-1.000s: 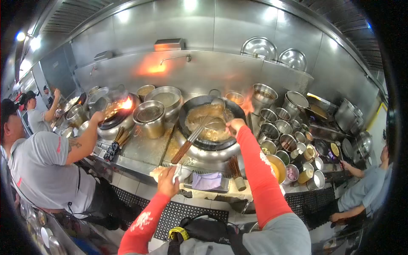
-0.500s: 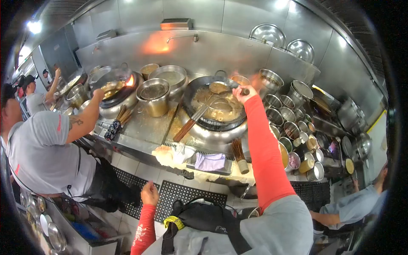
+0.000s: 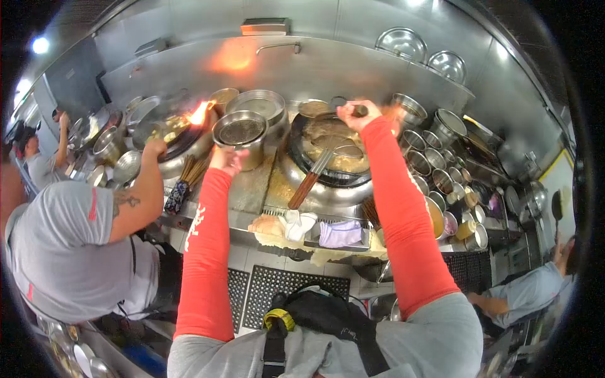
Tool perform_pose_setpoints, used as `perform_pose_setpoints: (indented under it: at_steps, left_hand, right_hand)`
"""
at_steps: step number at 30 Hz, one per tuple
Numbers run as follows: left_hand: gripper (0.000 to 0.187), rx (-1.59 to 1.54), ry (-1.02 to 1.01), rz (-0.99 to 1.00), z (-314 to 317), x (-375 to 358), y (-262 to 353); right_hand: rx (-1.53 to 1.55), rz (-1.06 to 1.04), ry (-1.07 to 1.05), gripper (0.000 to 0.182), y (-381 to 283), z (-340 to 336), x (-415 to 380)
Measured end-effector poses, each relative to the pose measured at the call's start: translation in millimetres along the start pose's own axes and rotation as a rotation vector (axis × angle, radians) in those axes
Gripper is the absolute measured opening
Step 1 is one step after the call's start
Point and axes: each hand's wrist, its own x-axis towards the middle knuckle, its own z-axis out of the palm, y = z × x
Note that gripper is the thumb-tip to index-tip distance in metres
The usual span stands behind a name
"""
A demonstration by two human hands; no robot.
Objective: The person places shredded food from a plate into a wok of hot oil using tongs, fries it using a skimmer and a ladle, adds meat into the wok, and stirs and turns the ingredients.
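My right hand is closed around the dark handle of a ladle, held above the back edge of the wok. Brown liquid shows in the ladle's bowl. The wok sits on the burner and contains brown, bubbling liquid. A wire skimmer lies across the wok, its wooden handle jutting over the front rim. My left hand is reached out in front of a steel pot topped with a strainer; its fingers are loosely curled and apart, holding nothing visible.
Flame rises at a co-worker's wok on the left. A bamboo brush leans nearby. Folded cloths lie on the front ledge. Several steel containers crowd the right side. A tap projects from the back wall.
My left hand has risen from low by my body to the pot's front. The ladle has lifted out of the wok toward its back edge. The flame at the left has grown.
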Motion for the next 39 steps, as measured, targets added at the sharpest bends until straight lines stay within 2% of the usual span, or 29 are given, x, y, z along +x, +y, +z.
perform_pose_setpoints:
  at_steps: [2,3,4,5,9,10,13,15,18,21,22,23,25,26,27,30,31,32,34,37,39]
  left_hand:
    - [0.024,0.125,-0.155,0.023,-29.3,61.8,14.4]
    - [0.023,0.203,-0.063,0.034,-19.5,53.4,13.2]
    - [0.023,0.282,0.033,0.044,-0.2,29.0,14.6]
    - [0.024,0.364,0.129,0.059,9.0,15.7,15.1]
    - [0.013,0.764,0.204,0.205,-3.3,10.9,0.3]
    - [0.017,0.921,0.237,0.158,2.4,1.1,4.4]
    - [0.017,0.935,0.189,0.232,-12.3,14.4,8.6]
    - [0.016,0.927,0.199,0.237,-16.3,20.2,12.0]
    - [0.016,0.999,0.211,0.247,-14.9,16.8,13.4]
    - [0.018,1.077,0.223,0.271,-17.4,16.6,15.1]
    - [0.018,1.080,0.233,0.272,-16.1,13.3,14.3]
    - [0.018,1.082,0.239,0.274,-14.7,12.0,12.8]
    - [0.016,1.074,0.169,0.318,-50.8,53.6,13.4]
    - [0.015,1.066,0.135,0.342,-61.4,69.6,12.3]
    - [0.013,1.084,0.157,0.342,-54.5,60.4,12.5]
    - [0.016,1.166,0.270,0.368,-43.3,23.1,18.9]
    - [0.017,1.275,0.280,0.472,-47.4,20.3,20.0]
    - [0.019,1.383,0.295,0.579,-50.3,17.9,23.3]
    - [0.025,1.471,0.284,0.551,-30.1,-16.8,32.7]
    - [0.027,1.794,0.367,0.737,-31.2,-18.4,37.2]
    - [0.027,1.813,0.376,0.726,-33.0,-4.4,33.4]
  right_hand:
    - [0.027,0.052,-0.059,0.023,19.4,14.7,6.3]
    - [0.032,0.042,-0.081,0.020,30.3,17.2,11.4]
    - [-0.003,0.015,-0.202,0.013,33.9,11.6,29.2]
    - [-0.028,-0.035,-0.185,0.011,47.2,17.3,32.2]
    - [-0.053,0.102,-0.103,0.029,97.9,40.8,40.1]
    - [-0.010,0.137,-0.062,0.038,109.2,43.8,45.1]
    - [-0.233,-0.020,-0.005,0.028,142.2,44.9,61.5]
    - [-0.370,-0.070,0.100,0.018,167.0,50.9,57.4]
    - [-0.686,-0.216,0.150,0.011,196.6,45.6,60.6]
    - [-0.989,-0.274,0.062,0.012,213.8,35.0,57.2]
    - [-1.085,-0.341,0.111,0.005,217.5,31.9,55.0]
    - [-1.148,-0.382,0.144,0.008,217.1,26.8,52.4]
    - [-1.275,-0.465,0.214,0.017,212.7,17.1,49.0]
    - [-1.451,-0.502,0.188,0.031,202.6,19.2,34.3]
    - [-1.579,-0.530,0.171,0.036,189.9,18.5,22.6]
    - [-1.588,-0.654,0.306,0.038,147.0,4.5,-11.7]
    - [-1.784,-0.621,0.312,0.040,119.3,-4.3,-17.8]
    - [-1.802,-0.655,0.306,0.037,93.8,-20.7,-20.6]
    - [-1.853,-0.609,0.444,0.031,61.7,-31.2,-36.7]
    - [-1.886,-0.571,0.590,0.027,28.9,-50.0,-40.7]
    - [-1.847,-0.578,0.656,0.025,18.6,-60.6,-42.3]
